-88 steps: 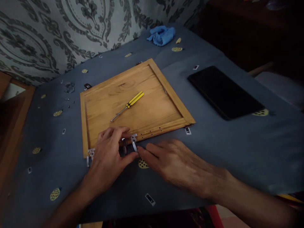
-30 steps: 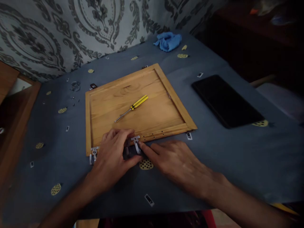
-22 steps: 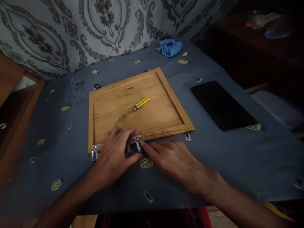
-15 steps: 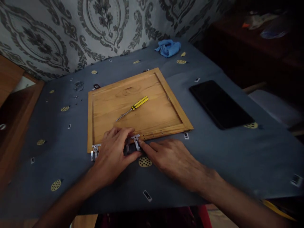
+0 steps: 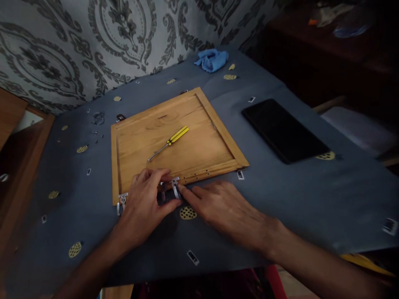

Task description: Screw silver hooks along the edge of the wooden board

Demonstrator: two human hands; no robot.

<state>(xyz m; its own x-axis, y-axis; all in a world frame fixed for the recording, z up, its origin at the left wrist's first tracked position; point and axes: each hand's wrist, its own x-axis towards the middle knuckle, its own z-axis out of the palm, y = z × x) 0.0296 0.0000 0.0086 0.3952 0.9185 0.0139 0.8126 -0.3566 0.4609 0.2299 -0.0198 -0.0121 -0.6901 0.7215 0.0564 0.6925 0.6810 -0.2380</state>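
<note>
A square wooden panel (image 5: 199,162) with a raised frame lies on the blue cloth. A yellow-and-black screwdriver (image 5: 168,142) rests on its middle. At the panel's near edge sits a metal hinge (image 5: 175,187). My left hand (image 5: 141,207) curls its fingers and thumb around the hinge from the left. My right hand (image 5: 218,205) lies flat beside it, fingertips pressed against the hinge's right side. A second metal hinge (image 5: 121,201) sticks out at the panel's near left corner.
A black tablet (image 5: 283,131) lies to the right on the blue patterned cloth (image 5: 311,195). A crumpled blue rag (image 5: 210,59) sits at the far edge by the patterned wall. Small screws and metal bits (image 5: 97,120) lie left of the panel.
Both hands stay on the hinge at the panel's near edge. Only the camera view has shifted slightly; the screwdriver and tablet have not moved.
</note>
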